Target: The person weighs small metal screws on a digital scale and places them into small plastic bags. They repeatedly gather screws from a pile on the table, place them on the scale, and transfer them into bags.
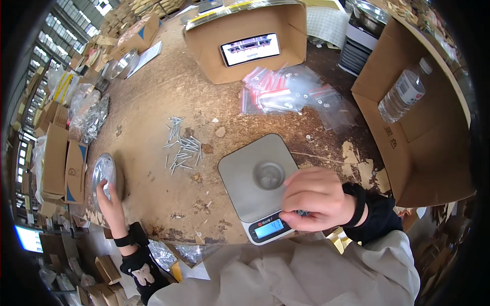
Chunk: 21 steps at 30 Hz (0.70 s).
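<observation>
My left hand (111, 206) reaches to the near rim of a round metal bowl (119, 173), its thumb and fingers apart. Clear plastic (105, 167) shows in that bowl. Over the right side of a digital scale (237, 173) my right hand (316, 199) is held with curled fingers. Small dark bits show under those fingers, too hidden to name. A small round dish (269, 176) rests on the scale's plate, beside my right fingertips. Left of the scale lies a loose pile of silver screws (186, 150).
Clear zip bags (286, 92) with red strips lie before an open cardboard box (204, 56) holding a phone (250, 49). At right, another box (377, 97) contains a plastic bottle (403, 94). Wrapped plastic packs (88, 115) and cartons (76, 171) line the left side.
</observation>
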Available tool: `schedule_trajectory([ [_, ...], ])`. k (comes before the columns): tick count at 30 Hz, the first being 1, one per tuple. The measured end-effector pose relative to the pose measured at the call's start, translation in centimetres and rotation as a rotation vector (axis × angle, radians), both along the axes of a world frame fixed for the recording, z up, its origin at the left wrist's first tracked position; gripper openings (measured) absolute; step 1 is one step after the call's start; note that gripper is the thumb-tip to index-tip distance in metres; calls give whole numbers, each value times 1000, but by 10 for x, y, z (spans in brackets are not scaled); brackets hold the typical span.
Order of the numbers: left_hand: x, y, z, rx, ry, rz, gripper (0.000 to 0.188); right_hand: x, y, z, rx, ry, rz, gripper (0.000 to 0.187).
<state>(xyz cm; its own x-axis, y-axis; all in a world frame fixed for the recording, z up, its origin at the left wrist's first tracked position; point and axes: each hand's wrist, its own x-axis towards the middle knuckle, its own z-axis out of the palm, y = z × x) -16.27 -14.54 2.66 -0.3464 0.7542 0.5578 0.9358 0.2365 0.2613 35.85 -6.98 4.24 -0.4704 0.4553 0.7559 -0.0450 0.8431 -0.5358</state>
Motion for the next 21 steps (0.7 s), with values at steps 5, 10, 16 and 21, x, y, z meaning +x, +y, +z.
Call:
schedule_trajectory([
  [5,143,33,12,-320,-214,-173,48,2,3,6,-28,-90,-166,15],
  [10,166,93,-5,-399,131,-585,89,3,4,5,-40,-78,-159,37],
  [16,159,133,-20,-475,151,-753,88,-1,0,-7,-172,-18,-117,59],
  [21,161,127,-21,-488,97,-784,64,1,2,-6,-89,-97,-139,63],
])
